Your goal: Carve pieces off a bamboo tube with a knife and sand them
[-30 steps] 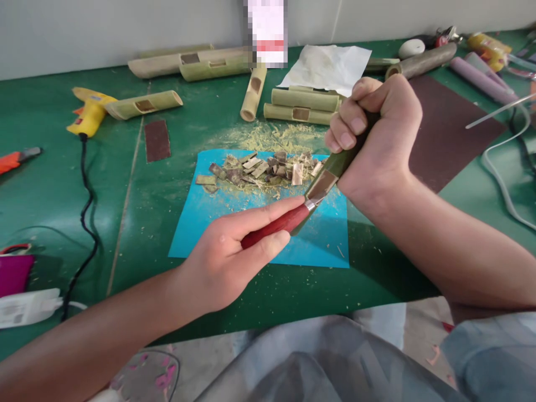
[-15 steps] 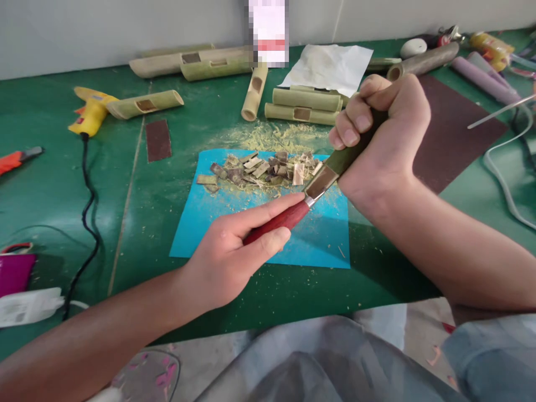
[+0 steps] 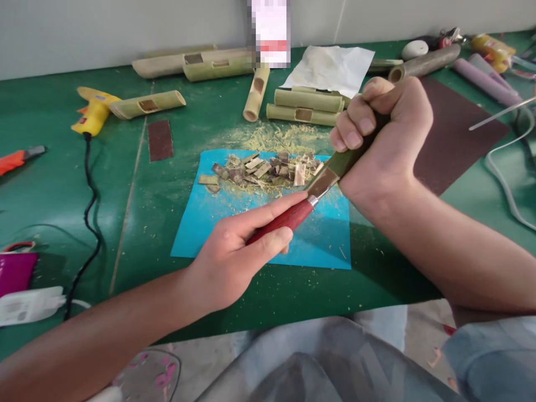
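Note:
My left hand (image 3: 228,254) is wrapped around the red wooden handle of a carving tool (image 3: 285,221), its index finger stretched along the top. A silver ferrule joins the handle to the metal part, which lies against the near end of a green bamboo tube (image 3: 337,166); the shape of its tip cannot be made out. My right hand (image 3: 387,125) is closed in a fist around that tube, holding it tilted up to the right. Below them, a blue sheet (image 3: 259,234) carries a heap of bamboo chips (image 3: 268,169) and fine shavings.
Bamboo tubes with cut openings (image 3: 304,114) lie at the back, near a white paper (image 3: 329,67). On the left are a yellow glue gun (image 3: 92,116) with a black cord, a brown sandpaper piece (image 3: 160,140) and an orange-handled cutter (image 3: 17,159). A larger brown sheet (image 3: 456,134) lies right.

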A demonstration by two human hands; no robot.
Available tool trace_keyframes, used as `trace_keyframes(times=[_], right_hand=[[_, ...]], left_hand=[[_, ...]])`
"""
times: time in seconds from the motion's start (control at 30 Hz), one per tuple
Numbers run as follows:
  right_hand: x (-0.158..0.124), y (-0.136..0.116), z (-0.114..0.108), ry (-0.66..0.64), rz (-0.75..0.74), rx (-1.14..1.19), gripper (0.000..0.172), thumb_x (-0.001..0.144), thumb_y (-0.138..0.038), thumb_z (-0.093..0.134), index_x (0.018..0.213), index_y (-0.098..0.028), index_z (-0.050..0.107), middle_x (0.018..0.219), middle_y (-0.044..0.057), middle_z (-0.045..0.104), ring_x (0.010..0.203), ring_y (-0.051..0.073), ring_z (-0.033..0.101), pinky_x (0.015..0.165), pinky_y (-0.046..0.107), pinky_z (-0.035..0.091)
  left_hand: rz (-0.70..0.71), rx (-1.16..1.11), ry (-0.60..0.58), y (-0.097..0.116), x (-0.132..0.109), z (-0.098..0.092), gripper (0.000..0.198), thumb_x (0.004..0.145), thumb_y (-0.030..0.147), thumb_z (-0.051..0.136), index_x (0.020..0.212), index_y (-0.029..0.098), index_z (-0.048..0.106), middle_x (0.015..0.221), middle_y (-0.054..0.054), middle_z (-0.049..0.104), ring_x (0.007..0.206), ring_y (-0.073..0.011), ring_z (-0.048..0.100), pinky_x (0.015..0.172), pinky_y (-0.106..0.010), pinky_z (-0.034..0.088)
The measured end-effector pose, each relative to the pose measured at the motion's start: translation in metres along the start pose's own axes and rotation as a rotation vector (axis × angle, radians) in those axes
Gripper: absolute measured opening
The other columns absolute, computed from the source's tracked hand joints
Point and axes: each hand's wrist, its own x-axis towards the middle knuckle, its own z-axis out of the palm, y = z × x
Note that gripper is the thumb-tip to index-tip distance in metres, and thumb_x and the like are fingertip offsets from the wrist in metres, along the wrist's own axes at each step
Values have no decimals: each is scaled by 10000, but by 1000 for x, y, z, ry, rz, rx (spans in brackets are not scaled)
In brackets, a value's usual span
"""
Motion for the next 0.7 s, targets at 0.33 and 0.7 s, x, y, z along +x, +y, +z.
trace_keyframes(times=[0.33,0.7], right_hand=[[0,1,-1,-16,-31,-80,120,683,-132,430,625,-197,513,541,-62,300,447,78,305,452,246,265],[-7,1,5,-95,-337,-299,206,799,-106,382,721,-212,541,580,-38,432,515,113,395,493,260,326]], left_hand=[[123,116,15,3,0,-5,411,981,333,490,1376,268,586,1329,-29,670,1181,-242,662,883,-319,613],[210,323,131,6,1,-8,383,981,316,488,1336,238,611,1323,-25,673,1165,-227,656,990,-331,559]])
